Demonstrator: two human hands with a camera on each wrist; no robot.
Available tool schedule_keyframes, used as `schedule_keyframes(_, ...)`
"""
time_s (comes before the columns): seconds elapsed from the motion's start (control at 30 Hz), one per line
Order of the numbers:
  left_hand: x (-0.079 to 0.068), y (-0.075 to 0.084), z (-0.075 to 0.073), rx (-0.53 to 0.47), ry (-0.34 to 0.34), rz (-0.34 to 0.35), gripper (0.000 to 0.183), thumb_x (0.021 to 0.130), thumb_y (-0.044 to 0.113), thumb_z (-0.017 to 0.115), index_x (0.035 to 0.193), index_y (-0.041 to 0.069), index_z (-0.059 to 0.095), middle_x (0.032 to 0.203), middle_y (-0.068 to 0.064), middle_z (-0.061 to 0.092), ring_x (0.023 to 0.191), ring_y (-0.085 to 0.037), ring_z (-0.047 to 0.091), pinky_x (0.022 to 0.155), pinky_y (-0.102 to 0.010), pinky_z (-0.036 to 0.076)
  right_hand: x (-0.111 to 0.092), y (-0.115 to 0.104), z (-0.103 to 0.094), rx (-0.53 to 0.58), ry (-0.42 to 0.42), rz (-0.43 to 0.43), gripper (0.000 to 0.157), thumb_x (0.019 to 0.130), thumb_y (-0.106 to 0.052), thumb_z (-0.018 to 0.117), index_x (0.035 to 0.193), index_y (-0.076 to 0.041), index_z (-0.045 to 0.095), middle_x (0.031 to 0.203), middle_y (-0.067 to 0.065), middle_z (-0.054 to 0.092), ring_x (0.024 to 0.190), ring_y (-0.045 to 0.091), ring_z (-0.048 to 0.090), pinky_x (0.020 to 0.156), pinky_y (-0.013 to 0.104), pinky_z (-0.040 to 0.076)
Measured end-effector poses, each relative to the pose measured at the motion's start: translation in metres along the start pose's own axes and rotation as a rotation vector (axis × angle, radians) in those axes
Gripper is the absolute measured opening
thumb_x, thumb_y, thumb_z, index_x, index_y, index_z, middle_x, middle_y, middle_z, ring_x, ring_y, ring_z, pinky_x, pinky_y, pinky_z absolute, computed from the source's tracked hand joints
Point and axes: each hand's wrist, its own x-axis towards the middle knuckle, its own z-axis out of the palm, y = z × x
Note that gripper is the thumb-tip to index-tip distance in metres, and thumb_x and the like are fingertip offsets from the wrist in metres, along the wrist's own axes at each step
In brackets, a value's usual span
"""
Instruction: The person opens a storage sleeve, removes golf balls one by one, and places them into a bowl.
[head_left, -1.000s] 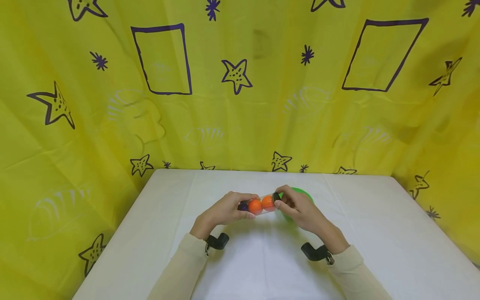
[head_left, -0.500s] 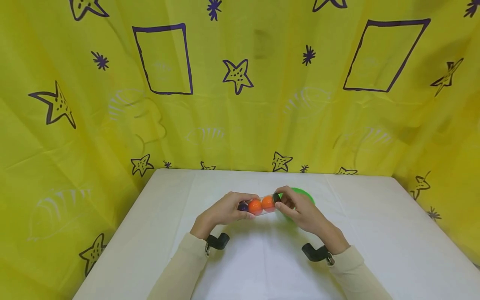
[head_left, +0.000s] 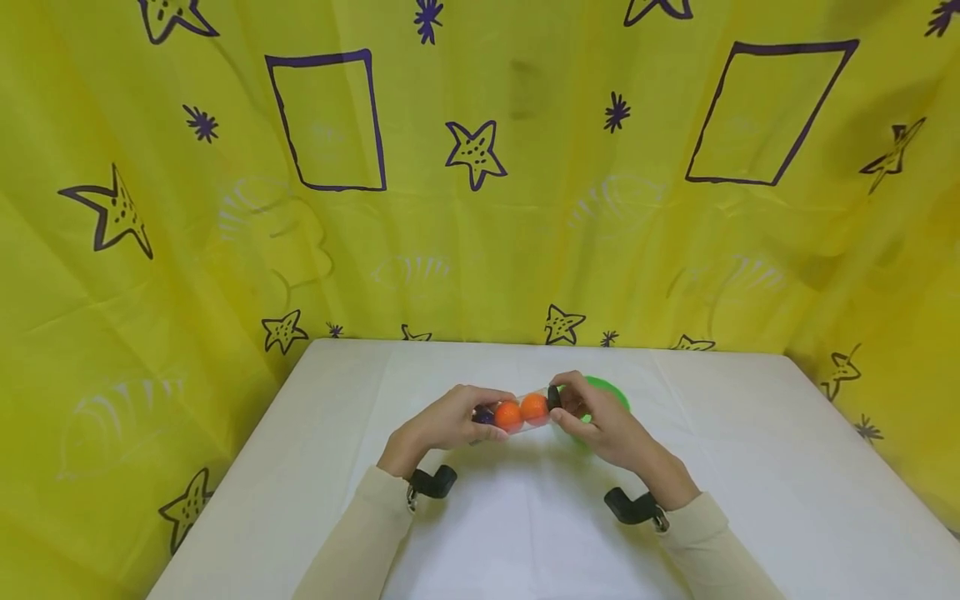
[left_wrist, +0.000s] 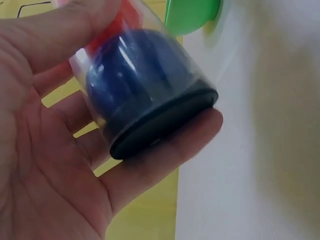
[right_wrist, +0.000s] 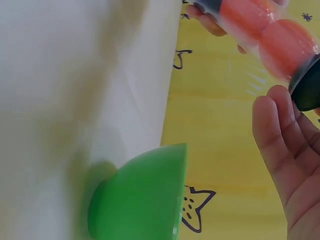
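Curtain (head_left: 480, 242), yellow with purple stars and frames, fills the back and sides. White worktop (head_left: 517, 525) in front of it. Two cream sleeves, left (head_left: 360, 533) and right (head_left: 716, 546), reach in from the near edge.

Left hand (head_left: 450, 421): grip closed round the tube's left part, thumb on one side, fingers on the other, one finger along the end. Right hand (head_left: 603, 421): grip nearly closed, thumb and fingertips pinching the cap at the other end.

Green bowl (right_wrist: 140, 200) stands mouth up on the worktop; in the head view it's behind the right hand, mostly covered. Clear tube (head_left: 521, 412) is up off the worktop between both hands, lying roughly sideways with a slight slant. Black wrist mounts at left wrist (head_left: 433, 482) and right wrist (head_left: 630, 506).

In the tube, a row touching or nearly so: dark blue ball (left_wrist: 137, 70) at the left-hand end, then first orange ball (head_left: 508, 416), second orange ball (head_left: 534, 407). Left black cap (left_wrist: 165, 122) on the tube end. Right black cap (head_left: 553, 397) at the other end; can't tell if it's fully seated, fingers and frame edge cut it off.
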Motion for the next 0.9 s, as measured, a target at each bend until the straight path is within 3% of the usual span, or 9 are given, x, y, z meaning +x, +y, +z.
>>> schedule_keyframes(0.17, -0.0007, 0.0011, -0.0008, -0.018, 0.019, 0.009, 0.041, 0.090, 0.014, 0.078, 0.130, 0.020, 0.068, 0.111, 0.003, 0.071, 0.095, -0.014, 0.062, 0.085, -0.027, 0.053, -0.0001, -0.0002, -0.0026, 0.017, 0.028, -0.029, 0.035, 0.095, -0.006, 0.068, 0.125, -0.007, 0.050, 0.099, 0.004, 0.067, 0.086, 0.009, 0.064, 0.079, 0.027, 0.059)
schedule_keyframes(0.6, 0.0003, 0.0027, 0.0000, 0.063, 0.112, -0.062, 0.049, 0.087, 0.015, 0.082, 0.133, 0.017, 0.066, 0.115, 0.000, 0.072, 0.096, -0.015, 0.063, 0.094, -0.035, 0.054, -0.0017, 0.0021, -0.0021, 0.145, 0.064, 0.038, 0.036, 0.093, -0.002, 0.069, 0.122, -0.003, 0.048, 0.104, 0.011, 0.068, 0.087, 0.012, 0.066, 0.080, 0.028, 0.059)
schedule_keyframes(0.9, 0.0003, 0.0019, -0.0014, 0.110, 0.149, -0.079, 0.048, 0.086, 0.016, 0.084, 0.131, 0.017, 0.068, 0.114, 0.000, 0.072, 0.096, -0.016, 0.062, 0.096, -0.038, 0.053, -0.0009, 0.0054, -0.0005, 0.155, 0.083, 0.072, 0.039, 0.087, 0.001, 0.074, 0.118, -0.003, 0.051, 0.106, 0.012, 0.070, 0.090, 0.017, 0.067, 0.078, 0.029, 0.060)
